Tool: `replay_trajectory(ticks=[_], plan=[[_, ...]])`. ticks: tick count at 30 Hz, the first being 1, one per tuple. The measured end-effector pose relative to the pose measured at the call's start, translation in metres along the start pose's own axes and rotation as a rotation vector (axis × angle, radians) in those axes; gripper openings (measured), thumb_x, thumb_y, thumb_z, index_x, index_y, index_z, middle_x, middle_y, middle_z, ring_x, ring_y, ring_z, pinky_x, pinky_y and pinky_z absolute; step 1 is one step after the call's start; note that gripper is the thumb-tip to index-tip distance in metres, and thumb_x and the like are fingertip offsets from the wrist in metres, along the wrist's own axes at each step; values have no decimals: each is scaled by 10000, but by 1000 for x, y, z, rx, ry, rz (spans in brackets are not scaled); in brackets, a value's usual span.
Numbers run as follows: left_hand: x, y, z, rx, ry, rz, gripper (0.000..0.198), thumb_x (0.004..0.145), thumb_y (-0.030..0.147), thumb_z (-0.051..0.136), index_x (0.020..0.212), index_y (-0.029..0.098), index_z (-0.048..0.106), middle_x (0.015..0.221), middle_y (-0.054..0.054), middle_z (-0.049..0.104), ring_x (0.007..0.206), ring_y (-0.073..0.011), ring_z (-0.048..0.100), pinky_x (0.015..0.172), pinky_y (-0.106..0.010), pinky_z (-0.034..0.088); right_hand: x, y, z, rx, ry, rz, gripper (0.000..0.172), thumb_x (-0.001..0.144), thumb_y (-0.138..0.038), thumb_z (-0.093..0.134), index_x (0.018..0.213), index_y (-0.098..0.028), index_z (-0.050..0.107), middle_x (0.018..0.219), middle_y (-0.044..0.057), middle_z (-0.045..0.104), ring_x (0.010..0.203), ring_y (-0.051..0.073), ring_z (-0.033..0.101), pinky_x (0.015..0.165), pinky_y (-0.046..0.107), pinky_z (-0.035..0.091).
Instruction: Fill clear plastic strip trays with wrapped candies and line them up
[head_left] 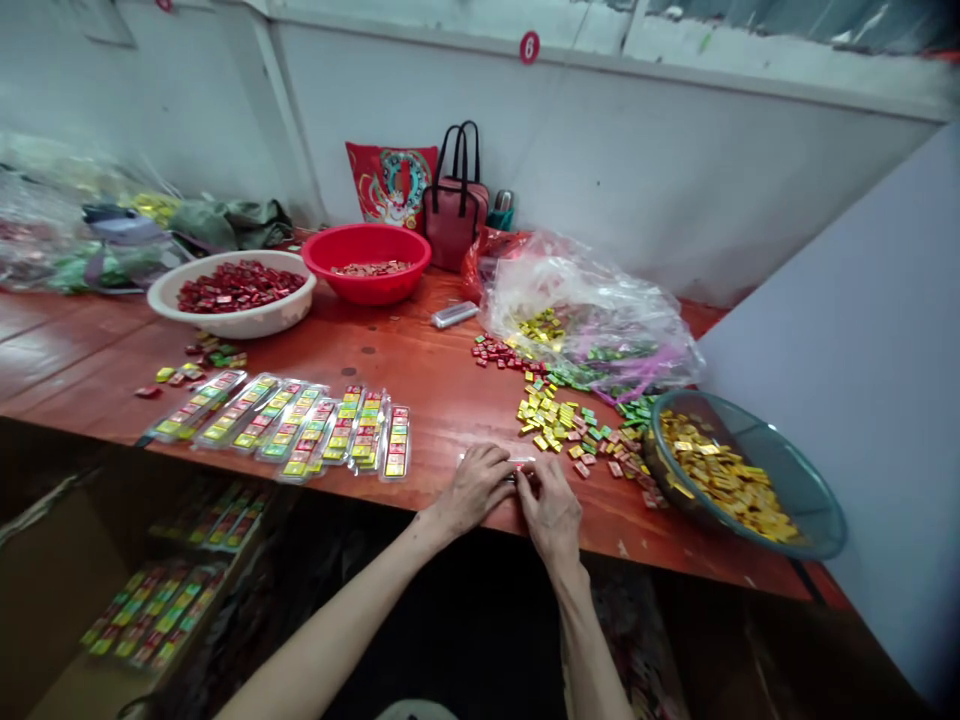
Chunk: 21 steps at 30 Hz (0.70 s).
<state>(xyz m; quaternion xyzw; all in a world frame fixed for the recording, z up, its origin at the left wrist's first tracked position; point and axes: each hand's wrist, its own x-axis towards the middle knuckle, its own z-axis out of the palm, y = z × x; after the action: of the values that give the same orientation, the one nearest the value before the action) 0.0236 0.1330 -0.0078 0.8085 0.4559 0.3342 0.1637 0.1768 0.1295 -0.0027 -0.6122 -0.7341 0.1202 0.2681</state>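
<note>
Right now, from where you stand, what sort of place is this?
Probably a small hand-packing workshop. A long wooden workbench holds rows of clear packs filled with small coloured pieces, and more loose pieces sit in a white basin and a red plastic basin.

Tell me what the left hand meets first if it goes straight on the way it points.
Probably the small wrapped piece pinched by the right hand, just ahead of the left hand. The fingers hide exactly how close they are.
</note>
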Motion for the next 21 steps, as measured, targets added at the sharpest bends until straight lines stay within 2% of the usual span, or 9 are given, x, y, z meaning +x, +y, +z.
replay_trajectory(ticks=[3, 5, 7, 9, 10, 13, 17, 21], plan=[[-4, 6, -7, -72, 55, -19, 223, 866, 281, 625, 1076, 210, 653, 1172, -84, 611, 1197, -250, 475, 1049, -459, 374, 6, 2, -7, 114, -32, 11, 204, 889, -339, 483, 863, -194, 624, 885, 34, 591, 750, 150, 577, 658, 245, 399], [-13, 15, -16, -117, 126, -66, 275, 872, 290, 615, 1135, 214, 629, 1255, -97, 575, 1248, -265, 443, 1068, -487, 350, 8, 5, -12, 126, -2, 26, 222, 881, -364, 487, 876, -195, 631, 874, 35, 598, 761, 158, 576, 673, 255, 402], [-28, 25, -27, -160, 206, -142, 287, 914, 317, 547, 1167, 192, 600, 1195, -108, 604, 1156, -245, 527, 995, -448, 434, 7, 7, -14, 61, 48, 86, 253, 885, -395, 475, 902, -200, 636, 880, 39, 605, 766, 168, 576, 662, 266, 390], [-47, 36, -34, -265, 265, -274, 303, 946, 347, 479, 1168, 168, 582, 1038, -93, 659, 931, -197, 635, 823, -359, 532, 5, 8, -13, -39, 75, 144, 264, 886, -405, 463, 895, -204, 634, 890, 46, 608, 762, 176, 574, 648, 275, 374], [-58, 40, -36, -423, 290, -398, 307, 931, 374, 502, 1135, 163, 594, 965, -76, 677, 843, -184, 656, 757, -326, 545, 4, 8, -12, -69, 72, 147, 262, 884, -401, 459, 872, -203, 630, 888, 49, 609, 760, 179, 572, 649, 279, 371], [-87, 48, -34, -825, 301, -691, 354, 842, 439, 616, 1020, 133, 626, 881, -68, 696, 756, -178, 676, 685, -291, 547, 8, 4, -3, -32, 52, 102, 245, 866, -375, 451, 805, -196, 606, 869, 60, 612, 770, 191, 574, 671, 292, 382], [-112, 39, -24, -1023, 302, -840, 418, 768, 495, 683, 917, 107, 640, 835, -93, 711, 698, -164, 673, 651, -275, 536, 25, -2, 14, 233, -12, 23, 209, 835, -376, 467, 744, -205, 548, 759, 44, 609, 714, 198, 577, 656, 302, 410], [-122, 25, -24, -1088, 310, -866, 475, 731, 544, 699, 900, 104, 645, 836, -106, 715, 683, -157, 667, 646, -276, 532, 51, -6, 28, 677, -223, 33, 215, 805, -425, 521, 748, -220, 488, 643, -14, 557, 555, 159, 557, 542, 274, 436]])
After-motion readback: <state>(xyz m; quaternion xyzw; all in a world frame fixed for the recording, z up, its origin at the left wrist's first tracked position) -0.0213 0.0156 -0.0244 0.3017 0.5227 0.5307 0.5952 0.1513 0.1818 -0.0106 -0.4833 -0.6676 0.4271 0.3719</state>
